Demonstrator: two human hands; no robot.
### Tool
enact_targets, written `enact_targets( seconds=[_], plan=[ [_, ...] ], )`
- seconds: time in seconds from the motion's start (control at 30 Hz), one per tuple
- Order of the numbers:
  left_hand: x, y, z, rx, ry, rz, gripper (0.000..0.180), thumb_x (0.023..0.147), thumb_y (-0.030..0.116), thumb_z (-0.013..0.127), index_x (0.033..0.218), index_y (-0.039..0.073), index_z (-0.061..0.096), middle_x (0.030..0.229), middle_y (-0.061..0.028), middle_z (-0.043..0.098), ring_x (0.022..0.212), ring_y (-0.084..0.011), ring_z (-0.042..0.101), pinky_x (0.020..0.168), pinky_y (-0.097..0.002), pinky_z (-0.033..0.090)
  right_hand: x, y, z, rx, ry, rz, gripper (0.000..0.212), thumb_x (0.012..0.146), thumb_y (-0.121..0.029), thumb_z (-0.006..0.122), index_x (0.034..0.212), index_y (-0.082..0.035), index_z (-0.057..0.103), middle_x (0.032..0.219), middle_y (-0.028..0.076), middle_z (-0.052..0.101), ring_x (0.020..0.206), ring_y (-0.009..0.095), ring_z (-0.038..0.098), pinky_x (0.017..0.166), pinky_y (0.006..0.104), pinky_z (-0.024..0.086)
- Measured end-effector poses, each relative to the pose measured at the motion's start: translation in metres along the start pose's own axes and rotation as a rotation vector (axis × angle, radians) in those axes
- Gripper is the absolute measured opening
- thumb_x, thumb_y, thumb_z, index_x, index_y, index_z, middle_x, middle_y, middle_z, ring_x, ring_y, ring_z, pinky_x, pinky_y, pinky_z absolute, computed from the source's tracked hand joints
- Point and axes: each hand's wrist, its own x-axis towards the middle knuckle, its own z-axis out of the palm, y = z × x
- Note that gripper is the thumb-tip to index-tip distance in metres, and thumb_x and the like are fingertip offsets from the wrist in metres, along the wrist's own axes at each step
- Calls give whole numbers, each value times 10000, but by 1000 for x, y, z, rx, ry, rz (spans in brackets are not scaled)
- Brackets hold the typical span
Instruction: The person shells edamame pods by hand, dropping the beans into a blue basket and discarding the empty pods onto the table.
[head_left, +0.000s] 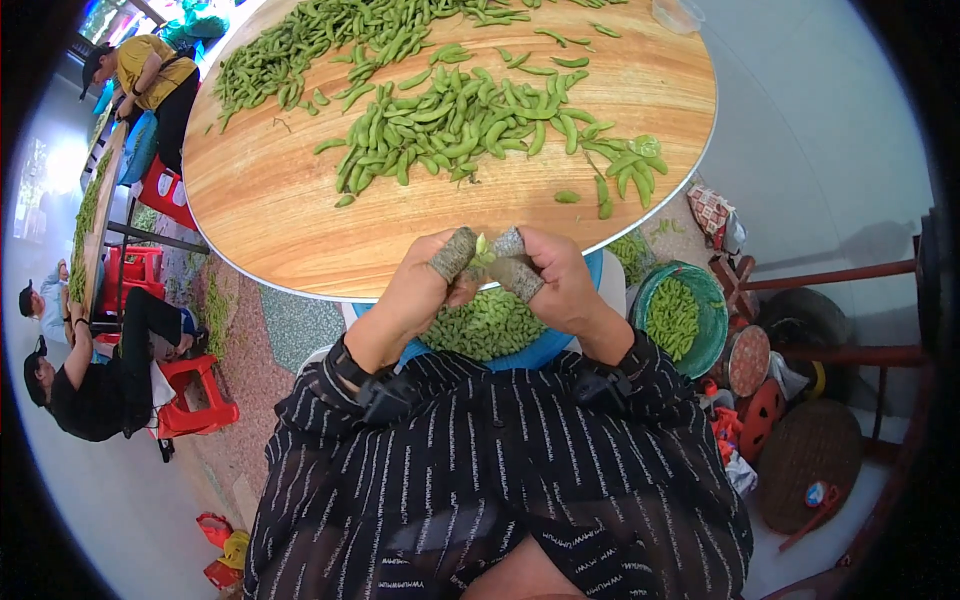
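Just past the near edge of the round wooden table [265, 215], my left hand [422, 278] and my right hand [562, 280] meet, both closed on a pale green edamame pod [482, 247]. Greyish wraps cover some fingers and the thumbs. Only part of the pod shows; the fingers hide the rest. Directly below my hands, a blue basin [594, 272] holds many shelled green beans [487, 328]. A loose pile of unshelled edamame pods [450, 125] lies on the table ahead, with a smaller cluster of pods [632, 170] to its right.
A larger pod heap [300, 50] covers the far left of the table. At the right, a green bucket [720, 320] contains pods, near stacked objects and a dark red rail [840, 275]. People sit at another table [95, 235] on the left, among red stools [190, 395].
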Motion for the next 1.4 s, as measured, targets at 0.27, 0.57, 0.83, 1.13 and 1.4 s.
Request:
enact_targets(
  seconds=[0.27, 0.57, 0.83, 1.13, 1.4],
  plan=[
    [-3, 7, 2, 565, -39, 179, 186, 886, 182, 427, 799, 26, 481, 570, -14, 487, 457, -64, 419, 421, -196, 321, 1, 2, -1, -91, 9, 202, 136, 668, 61, 472, 792, 21, 509, 645, 93, 506, 602, 106, 425, 533, 258, 369],
    [-10, 7, -14, 437, 2, 49, 152, 868, 143, 461, 925, 11, 510, 650, 1, 507, 553, -57, 454, 484, -179, 358, 4, -8, 5, -559, -66, -53, 104, 661, -35, 526, 719, 8, 450, 658, 194, 492, 653, 390, 482, 564, 425, 384],
    [-10, 11, -21, 663, 299, 364, 140, 794, 67, 565, 911, 3, 522, 669, 8, 488, 579, -46, 437, 489, -192, 396, 9, -2, 9, -802, -34, -127, 125, 627, -21, 510, 719, 10, 433, 642, 182, 494, 647, 373, 498, 578, 443, 390],
    [-1, -5, -22, 593, 139, 265, 185, 740, 50, 617, 903, 24, 533, 634, 27, 462, 561, -48, 416, 501, -192, 356, 20, -2, 9, -650, -75, 35, 103, 605, -21, 480, 693, 22, 449, 642, 208, 487, 648, 398, 480, 582, 438, 376],
    [-1, -3, -21, 703, 215, 297, 161, 725, 30, 613, 870, 24, 543, 629, -8, 493, 541, -75, 452, 498, -212, 378, 19, 12, 12, -308, 127, 90, 112, 614, -31, 479, 704, 35, 469, 608, 203, 487, 583, 382, 457, 537, 396, 371]
  ],
)
